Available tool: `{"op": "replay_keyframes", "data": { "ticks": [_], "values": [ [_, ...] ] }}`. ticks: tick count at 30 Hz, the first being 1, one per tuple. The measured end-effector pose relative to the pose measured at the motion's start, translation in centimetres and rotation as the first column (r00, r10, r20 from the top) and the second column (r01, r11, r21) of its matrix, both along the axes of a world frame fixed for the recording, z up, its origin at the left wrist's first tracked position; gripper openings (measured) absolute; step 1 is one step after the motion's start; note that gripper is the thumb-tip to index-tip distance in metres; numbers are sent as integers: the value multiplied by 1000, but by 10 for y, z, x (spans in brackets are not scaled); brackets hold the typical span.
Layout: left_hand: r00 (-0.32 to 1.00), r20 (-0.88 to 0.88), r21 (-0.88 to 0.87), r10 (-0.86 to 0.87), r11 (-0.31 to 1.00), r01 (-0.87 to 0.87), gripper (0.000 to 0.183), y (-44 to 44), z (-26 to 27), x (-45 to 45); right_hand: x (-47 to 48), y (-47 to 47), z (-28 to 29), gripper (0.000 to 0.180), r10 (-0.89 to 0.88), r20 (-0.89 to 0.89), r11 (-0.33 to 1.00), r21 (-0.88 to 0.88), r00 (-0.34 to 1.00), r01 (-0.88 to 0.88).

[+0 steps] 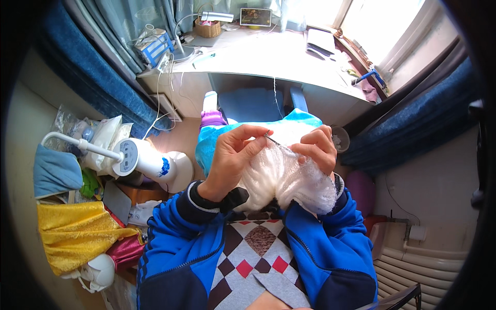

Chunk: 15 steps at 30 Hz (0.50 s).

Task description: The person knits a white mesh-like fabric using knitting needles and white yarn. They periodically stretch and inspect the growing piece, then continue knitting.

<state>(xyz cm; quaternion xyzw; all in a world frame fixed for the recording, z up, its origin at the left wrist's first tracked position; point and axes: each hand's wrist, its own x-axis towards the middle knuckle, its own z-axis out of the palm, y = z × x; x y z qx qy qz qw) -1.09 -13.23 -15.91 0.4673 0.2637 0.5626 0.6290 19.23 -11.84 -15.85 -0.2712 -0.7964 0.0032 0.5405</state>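
Note:
White knitted fabric (263,182) hangs in soft folds below both hands, over my lap. My left hand (240,151) pinches a thin knitting needle (276,141) near its tip, thumb and forefinger together. The fingers of my right hand (318,149) are curled around the knit's upper edge at the other part of the needle. A strand of white yarn (275,93) hangs from the desk edge towards my lap. Beneath the work lies a turquoise and white cloth (209,141). Whether a second needle is inside the knit, I cannot tell.
Ahead stands a white desk (248,58) with a lamp (184,52), a wicker basket (208,29) and a screen (255,17). A white appliance (151,161) on a round base is at left, beside a yellow cloth (73,232). A small bin (341,138) stands at right.

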Motion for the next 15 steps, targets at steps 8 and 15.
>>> {"op": "replay_keyframes", "data": {
  "ticks": [8, 15],
  "values": [
    [993, 117, -15, -31, 999, 33, 13, 2, -7, -18, -23, -9, 6, 28, -115, 99, 991, 77, 988, 108],
    [986, 119, -59, -113, 991, 121, 14, 1, -18, -27, -48, 8, 24, 60, 163, 144, 921, -377, 976, -98]
  ]
}}
